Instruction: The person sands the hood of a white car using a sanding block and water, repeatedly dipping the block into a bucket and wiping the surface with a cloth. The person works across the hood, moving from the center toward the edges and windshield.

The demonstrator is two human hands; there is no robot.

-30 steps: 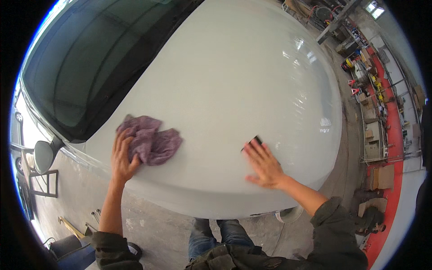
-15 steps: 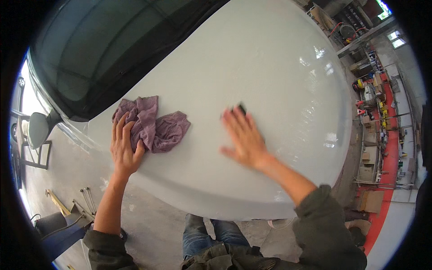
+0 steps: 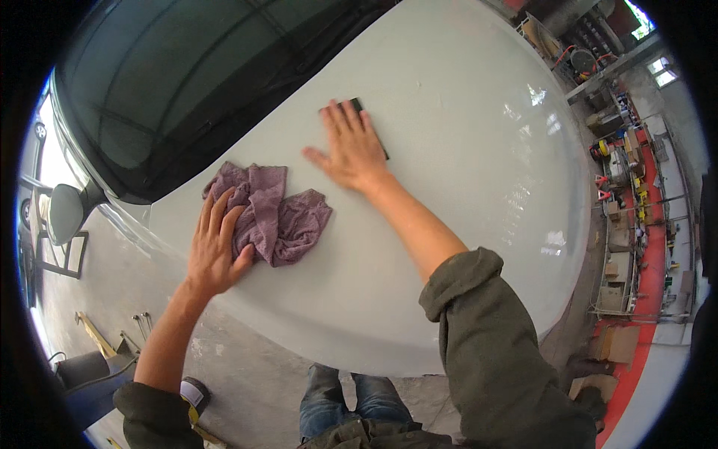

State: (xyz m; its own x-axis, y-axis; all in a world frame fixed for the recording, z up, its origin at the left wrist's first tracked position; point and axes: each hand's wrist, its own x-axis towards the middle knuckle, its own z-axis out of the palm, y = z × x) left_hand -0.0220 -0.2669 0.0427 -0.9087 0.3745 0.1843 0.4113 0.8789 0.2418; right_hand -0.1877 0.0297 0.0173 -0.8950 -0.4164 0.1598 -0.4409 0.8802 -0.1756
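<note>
The pale grey car hood [image 3: 464, 157] spreads under both hands. My right hand [image 3: 350, 150] lies flat on a thin black pad [image 3: 356, 104], pressing it against the hood; its edges show past the fingers, and the palm hides the rest. My left hand [image 3: 215, 251] rests with fingers spread at the near left part of a crumpled purple cloth [image 3: 288, 224]. Its fingertips touch the cloth without wrapping round it. The cloth lies on the hood close to the windshield side.
Beyond the hood at the left is the dark windshield [image 3: 202, 82], with a side mirror [image 3: 66, 213] farther left. A blue and black wheeled tool [image 3: 97, 382] stands on the floor at the lower left. Cluttered shelves [image 3: 621, 247] line the right side.
My right hand has slid away from me and to the left over the hood, the black pad moving with it. My left hand stays by the cloth.
</note>
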